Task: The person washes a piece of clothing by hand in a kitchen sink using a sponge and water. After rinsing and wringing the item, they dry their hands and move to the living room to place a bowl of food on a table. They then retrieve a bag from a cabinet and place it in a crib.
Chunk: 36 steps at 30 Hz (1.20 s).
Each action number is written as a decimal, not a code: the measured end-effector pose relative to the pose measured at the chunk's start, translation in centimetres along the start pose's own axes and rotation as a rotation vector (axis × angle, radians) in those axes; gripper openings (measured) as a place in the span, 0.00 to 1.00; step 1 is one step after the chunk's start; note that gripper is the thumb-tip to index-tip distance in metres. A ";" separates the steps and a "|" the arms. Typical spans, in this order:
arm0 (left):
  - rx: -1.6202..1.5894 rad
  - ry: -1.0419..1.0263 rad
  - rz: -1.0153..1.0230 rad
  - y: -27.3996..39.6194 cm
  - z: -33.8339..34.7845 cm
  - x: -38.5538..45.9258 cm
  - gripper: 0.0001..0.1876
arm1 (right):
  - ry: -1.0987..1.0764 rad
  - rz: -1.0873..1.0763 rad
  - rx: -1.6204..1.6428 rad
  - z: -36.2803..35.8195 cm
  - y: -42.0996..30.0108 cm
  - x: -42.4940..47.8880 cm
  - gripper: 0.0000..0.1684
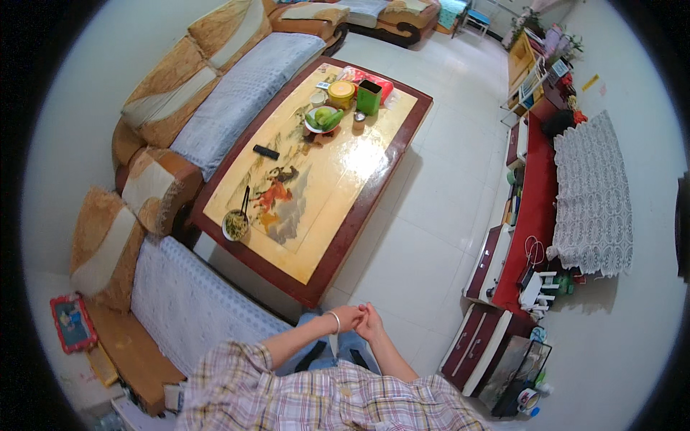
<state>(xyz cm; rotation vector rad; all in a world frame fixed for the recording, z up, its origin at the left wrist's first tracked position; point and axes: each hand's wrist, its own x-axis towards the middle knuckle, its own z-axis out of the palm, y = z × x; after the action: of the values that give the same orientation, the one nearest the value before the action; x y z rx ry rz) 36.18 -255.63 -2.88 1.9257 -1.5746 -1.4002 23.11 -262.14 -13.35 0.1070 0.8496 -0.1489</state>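
My left hand [351,317] and my right hand [370,323] meet in front of my body, fingers touching. A pale bracelet [337,322] circles the left wrist. No held object shows, though the inner fingers are hidden. Beyond my hands stands a long coffee table [345,269] with a dark red border and a painted horse picture. On its near left corner sits a bowl of food [235,225] with dark chopsticks [246,200] resting in it. A black remote control [266,152] lies farther up. A plate of green produce [323,119] is near the far end.
A yellow-lidded tub [341,94], a green open tin [368,97], a small jar [359,119] and a red packet [385,89] crowd the table's far end. Cushioned sofas [237,97] line the left. A red-topped cabinet [525,215] runs along the right wall beyond the tiled floor [426,215].
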 end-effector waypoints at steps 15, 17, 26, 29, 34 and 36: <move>0.158 0.034 -0.685 -7.3 -10.1 7.4 0.21 | 0.263 -0.315 -0.242 -2.0 -25.6 -7.5 0.07; 0.099 0.061 -0.660 -6.8 -13.5 11.8 0.21 | 0.225 -0.296 -0.283 0.2 -30.0 -5.7 0.08; 0.051 0.301 -0.390 -2.2 -27.6 35.8 0.19 | 0.536 -0.220 -0.909 6.2 -52.4 -3.6 0.10; 0.005 0.376 -0.310 1.7 -34.4 41.8 0.21 | 0.478 -0.223 -1.077 6.3 -60.3 -3.4 0.10; -0.079 0.316 -0.580 -0.4 -39.3 50.0 0.21 | 0.320 -0.232 -1.480 -1.5 -76.1 3.2 0.15; -0.172 0.327 -0.679 -1.7 -39.9 53.1 0.20 | 0.330 -0.252 -1.625 -0.5 -83.7 5.8 0.16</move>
<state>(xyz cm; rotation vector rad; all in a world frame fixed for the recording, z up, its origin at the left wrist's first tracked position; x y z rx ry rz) 65.67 -314.61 -10.72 2.5341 -0.6484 -1.2790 12.02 -345.00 -20.96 -1.5323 1.0903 0.3614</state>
